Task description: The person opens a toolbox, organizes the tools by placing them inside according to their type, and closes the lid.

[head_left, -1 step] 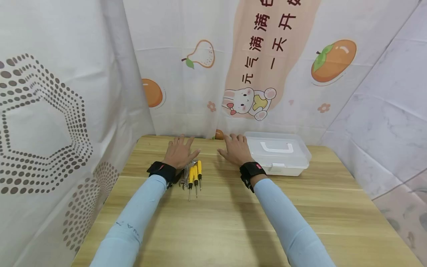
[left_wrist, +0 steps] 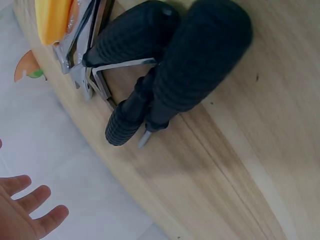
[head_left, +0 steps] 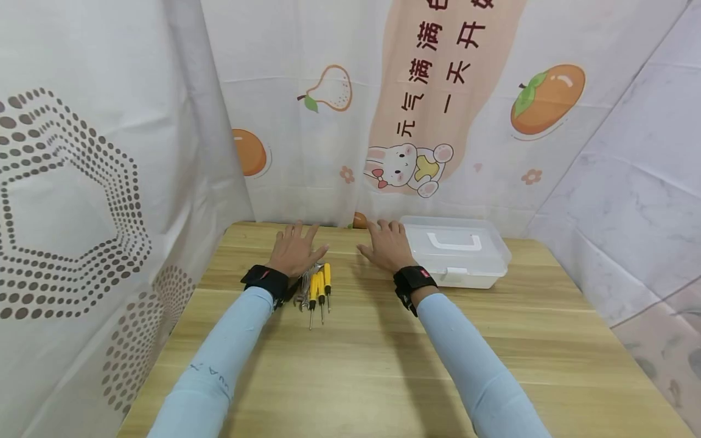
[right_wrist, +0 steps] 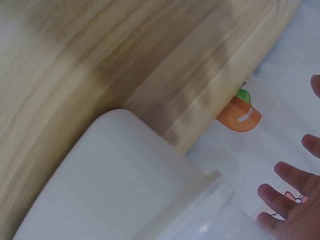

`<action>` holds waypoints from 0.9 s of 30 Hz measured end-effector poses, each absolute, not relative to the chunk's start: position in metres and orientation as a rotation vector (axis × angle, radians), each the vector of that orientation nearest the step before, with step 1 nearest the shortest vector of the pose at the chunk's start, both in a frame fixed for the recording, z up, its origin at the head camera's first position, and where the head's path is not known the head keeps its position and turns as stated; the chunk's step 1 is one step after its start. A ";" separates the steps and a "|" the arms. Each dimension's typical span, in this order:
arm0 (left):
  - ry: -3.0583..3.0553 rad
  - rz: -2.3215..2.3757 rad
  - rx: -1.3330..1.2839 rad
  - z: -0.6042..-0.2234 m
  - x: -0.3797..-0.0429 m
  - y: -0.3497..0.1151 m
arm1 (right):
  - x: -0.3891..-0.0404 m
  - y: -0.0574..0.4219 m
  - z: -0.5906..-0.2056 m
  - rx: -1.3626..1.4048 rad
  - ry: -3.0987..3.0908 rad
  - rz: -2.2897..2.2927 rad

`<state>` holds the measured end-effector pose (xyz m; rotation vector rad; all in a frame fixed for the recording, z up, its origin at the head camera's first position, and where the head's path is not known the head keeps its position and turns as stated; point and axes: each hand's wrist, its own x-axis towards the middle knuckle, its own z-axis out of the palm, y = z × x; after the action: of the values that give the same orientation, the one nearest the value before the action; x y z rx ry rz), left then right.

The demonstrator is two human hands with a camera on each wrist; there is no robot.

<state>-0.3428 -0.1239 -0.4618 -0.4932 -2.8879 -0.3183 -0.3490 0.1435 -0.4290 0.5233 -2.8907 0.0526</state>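
Observation:
In the head view my left hand [head_left: 291, 250], fingers spread, is over the back left of the table, holding nothing. Just below it lie yellow-handled screwdrivers [head_left: 314, 287] beside metal tools [head_left: 303, 298], partly hidden by the wrist. The left wrist view shows a thick black screwdriver handle [left_wrist: 200, 55], more black handles [left_wrist: 132, 35], an L-shaped metal piece [left_wrist: 100, 80] and a yellow handle [left_wrist: 52, 20]. My right hand [head_left: 390, 246], also spread and holding nothing, is at the left side of a white box [head_left: 465, 279] with a clear lid [head_left: 460, 258]; contact is unclear.
The wooden table [head_left: 350, 377] ends at a printed curtain [head_left: 306, 152] along its back. Another curtain [head_left: 181, 121] hangs on the left, and a marbled sheet [head_left: 630, 182] on the right. The box lid carries a white handle [head_left: 454, 246].

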 end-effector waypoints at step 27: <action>-2.854 -0.920 -0.825 -0.456 -0.305 -0.022 | -0.300 0.348 -0.404 0.119 -2.485 0.629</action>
<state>-0.3053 -0.0221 -0.4560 -0.8253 -2.8539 -0.9199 -0.2998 0.3484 -0.4041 0.1187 -2.4854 0.6294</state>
